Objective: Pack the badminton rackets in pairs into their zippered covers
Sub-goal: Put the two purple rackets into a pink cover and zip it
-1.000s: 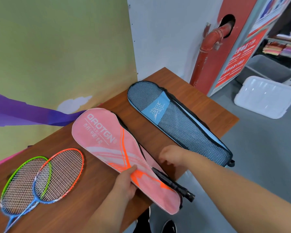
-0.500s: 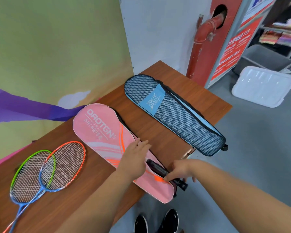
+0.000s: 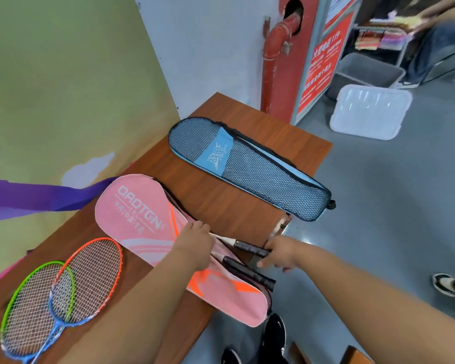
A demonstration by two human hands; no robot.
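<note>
Pink cover (image 3: 142,227) overhangs the table (image 3: 221,206) edge, racket handles (image 3: 248,271) protruding.

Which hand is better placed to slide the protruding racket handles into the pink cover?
Probably right: the right hand grips the upper racket handle at the open edge of the pink cover, in line to push. The left hand holds the cover's edge, steadying it.

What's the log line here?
left hand: holds pink cover | right hand: grips racket handle | second handle: protrudes from cover
</note>
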